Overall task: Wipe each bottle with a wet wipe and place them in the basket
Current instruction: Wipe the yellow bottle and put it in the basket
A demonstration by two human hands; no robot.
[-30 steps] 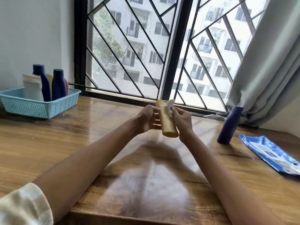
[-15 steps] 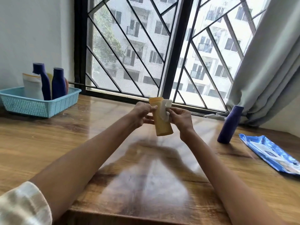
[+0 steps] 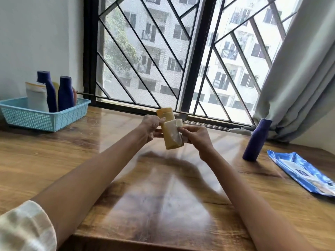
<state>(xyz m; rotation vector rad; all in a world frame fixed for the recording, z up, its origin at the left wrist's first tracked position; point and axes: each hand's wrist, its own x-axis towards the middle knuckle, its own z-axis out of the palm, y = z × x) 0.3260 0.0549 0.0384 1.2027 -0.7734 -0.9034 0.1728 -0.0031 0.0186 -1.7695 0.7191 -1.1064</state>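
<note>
Yellow bottle (image 3: 169, 129) near-upright, top tilted left; left hand (image 3: 149, 126) gripping it; right hand (image 3: 196, 137) clutching wipe (image 3: 175, 127) against it.

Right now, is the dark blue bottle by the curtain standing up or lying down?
Standing up. The dark blue plastic bottle stands on its end on the wooden table, leaning slightly in this wide view, beside the blue wet-wipe packet.

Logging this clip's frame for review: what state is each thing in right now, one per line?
yellow bottle: held in the air, tilted
wet wipe: pressed on the yellow bottle
left hand: grips the yellow bottle
right hand: holds the wet wipe
blue bottle: standing on the table, leaning
basket: holds several upright bottles
wipes pack: lying flat
</note>
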